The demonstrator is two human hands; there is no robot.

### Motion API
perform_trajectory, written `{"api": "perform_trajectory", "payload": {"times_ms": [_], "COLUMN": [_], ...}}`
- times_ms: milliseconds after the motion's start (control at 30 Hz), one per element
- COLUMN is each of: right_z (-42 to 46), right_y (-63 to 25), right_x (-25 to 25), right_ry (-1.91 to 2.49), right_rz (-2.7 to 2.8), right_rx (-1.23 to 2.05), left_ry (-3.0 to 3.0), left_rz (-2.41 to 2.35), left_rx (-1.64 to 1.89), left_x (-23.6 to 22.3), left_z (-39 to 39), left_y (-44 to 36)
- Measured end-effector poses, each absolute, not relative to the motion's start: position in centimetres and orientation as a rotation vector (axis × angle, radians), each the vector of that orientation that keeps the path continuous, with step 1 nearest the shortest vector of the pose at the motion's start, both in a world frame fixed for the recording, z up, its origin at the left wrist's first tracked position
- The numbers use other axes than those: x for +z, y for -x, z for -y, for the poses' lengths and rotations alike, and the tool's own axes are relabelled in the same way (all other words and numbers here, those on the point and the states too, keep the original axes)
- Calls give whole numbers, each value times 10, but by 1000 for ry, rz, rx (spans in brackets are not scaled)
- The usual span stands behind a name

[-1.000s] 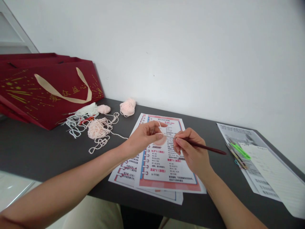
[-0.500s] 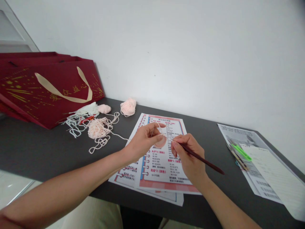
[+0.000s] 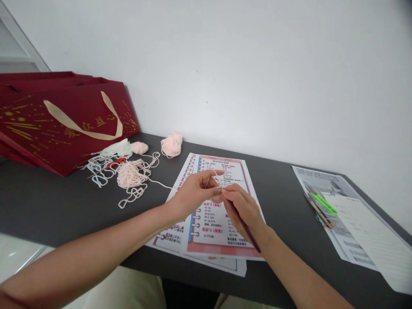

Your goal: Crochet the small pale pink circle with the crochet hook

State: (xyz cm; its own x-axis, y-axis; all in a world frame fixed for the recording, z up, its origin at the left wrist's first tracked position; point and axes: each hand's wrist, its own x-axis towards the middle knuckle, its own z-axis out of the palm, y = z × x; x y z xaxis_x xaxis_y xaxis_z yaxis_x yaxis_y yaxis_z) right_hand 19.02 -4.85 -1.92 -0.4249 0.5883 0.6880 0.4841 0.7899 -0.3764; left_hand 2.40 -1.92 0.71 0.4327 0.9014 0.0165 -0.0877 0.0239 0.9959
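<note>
Between the two hands, at the fingertips, sits the small pale pink piece (image 3: pixel 217 198), held above the printed sheets (image 3: pixel 209 246). L hand (image 3: pixel 195 189): thumb and fingers closed on the pc., w/ the pink yarn strand (image 3: pixel 161 185) looped at the index finger. R hand (image 3: pixel 246 208): closed on the dark-handled hook (image 3: pixel 242 223), handle running down toward the wrist, tip end at the pc. Hands are close tog. at the fingertips; direct finger-to-finger contact cannot be confirmed. L of the L hand: pink yarn tangle (image 3: pixel 130 175), from which the strand runs; next to it, white yarn (image 3: pixel 117 148) and a small pink yarn ball (image 3: pixel 139 148). Beyond the L hand, slightly L: larger pink yarn ball (image 3: pixel 171 144). Far L: red gift bag (image 3: pixel 80 111) w/ cream ribbon handle, behind the yarn. Well R of the R hand: gray printed sheet (image 3: pixel 307 176), w/ green tool (image 3: pixel 325 204) and lined paper (image 3: pixel 380 240) on top. All sheets and yarn rest on the dark table (image 3: pixel 277 189), below hand level.
</note>
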Motion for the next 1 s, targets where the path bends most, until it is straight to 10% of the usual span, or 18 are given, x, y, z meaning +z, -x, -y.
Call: {"api": "perform_trajectory", "payload": {"times_ms": [300, 733, 1000], "right_z": [55, 55, 59], "right_y": [-181, -173, -186], "right_x": [-17, -4, -5], "right_ry": [945, 922, 1036], "right_rz": [2193, 1135, 1445], "right_rx": [-168, 1106, 806], "left_ry": [-1185, -1832, -1795], "left_rz": [-812, -1074, -1010], "left_rx": [964, 1130, 1100], "left_x": [1, 12, 16], "left_z": [15, 16, 11], "left_y": [-24, -17, -14]}}
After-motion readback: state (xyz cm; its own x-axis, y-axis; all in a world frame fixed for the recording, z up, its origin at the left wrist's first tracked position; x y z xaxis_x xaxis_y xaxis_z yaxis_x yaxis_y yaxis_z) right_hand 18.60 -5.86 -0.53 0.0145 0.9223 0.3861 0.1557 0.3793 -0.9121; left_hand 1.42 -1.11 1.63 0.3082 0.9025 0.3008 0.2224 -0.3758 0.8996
